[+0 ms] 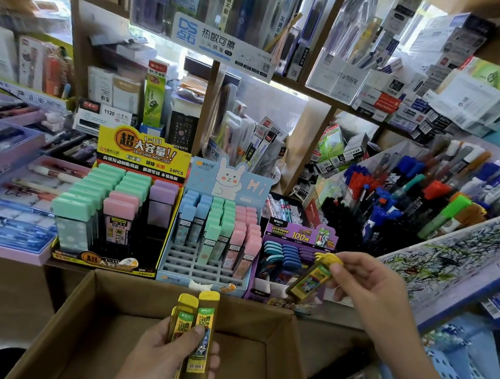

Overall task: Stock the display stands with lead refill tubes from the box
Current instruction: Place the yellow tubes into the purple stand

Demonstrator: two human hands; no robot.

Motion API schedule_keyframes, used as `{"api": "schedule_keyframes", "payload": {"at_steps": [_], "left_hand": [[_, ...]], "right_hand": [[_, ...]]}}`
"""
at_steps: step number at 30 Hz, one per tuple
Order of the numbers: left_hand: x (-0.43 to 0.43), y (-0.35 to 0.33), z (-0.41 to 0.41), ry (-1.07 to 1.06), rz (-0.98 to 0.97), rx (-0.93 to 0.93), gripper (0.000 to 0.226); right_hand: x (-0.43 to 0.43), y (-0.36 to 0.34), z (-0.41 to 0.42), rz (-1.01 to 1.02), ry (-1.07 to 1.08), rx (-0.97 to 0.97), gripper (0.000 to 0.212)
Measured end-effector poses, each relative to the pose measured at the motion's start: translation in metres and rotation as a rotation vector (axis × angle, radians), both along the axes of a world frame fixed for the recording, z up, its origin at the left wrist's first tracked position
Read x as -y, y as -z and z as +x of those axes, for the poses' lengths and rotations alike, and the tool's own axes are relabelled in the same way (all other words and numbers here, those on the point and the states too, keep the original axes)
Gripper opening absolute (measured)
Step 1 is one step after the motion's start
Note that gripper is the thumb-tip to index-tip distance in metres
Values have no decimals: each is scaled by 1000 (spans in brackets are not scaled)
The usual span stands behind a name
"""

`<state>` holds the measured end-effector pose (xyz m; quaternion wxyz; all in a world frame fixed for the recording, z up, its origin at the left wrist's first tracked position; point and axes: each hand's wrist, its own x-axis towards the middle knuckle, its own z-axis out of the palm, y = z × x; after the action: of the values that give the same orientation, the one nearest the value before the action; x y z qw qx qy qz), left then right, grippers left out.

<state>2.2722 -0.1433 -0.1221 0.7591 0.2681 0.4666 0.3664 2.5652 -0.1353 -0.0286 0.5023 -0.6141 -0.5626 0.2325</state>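
One yellow-capped lead refill tube (310, 276) is pinched, tilted, in the fingers (355, 261) of the right hand (366, 284), with the purple display stand (295, 234) just beyond them. Nearer, the left hand (171, 357) grips spare tubes (197, 332) above the cardboard box (89, 311). Next, the pinched tube probably needs slotting upright into the stand.

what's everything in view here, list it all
brown cardboard box: one, brown, bottom centre
yellow cardboard display stand: one, yellow, counter left
light blue bunny display stand: one, blue, counter middle, front slots empty
purple display stand: one, purple, right of the blue one
yellow-capped lead refill tubes: at least two, yellow, over box
single yellow-capped tube: one, yellow, by purple stand
left hand: one, gripping those tubes
right hand: one, fingers pinching single tube
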Motion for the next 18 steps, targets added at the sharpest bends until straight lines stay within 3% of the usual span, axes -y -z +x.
{"api": "schedule_keyframes", "payload": {"at_steps": [18], "left_hand": [[4,-5,0,-5,-36,8,17]], "right_hand": [[-32,36,38,78,110,427,35]]}}
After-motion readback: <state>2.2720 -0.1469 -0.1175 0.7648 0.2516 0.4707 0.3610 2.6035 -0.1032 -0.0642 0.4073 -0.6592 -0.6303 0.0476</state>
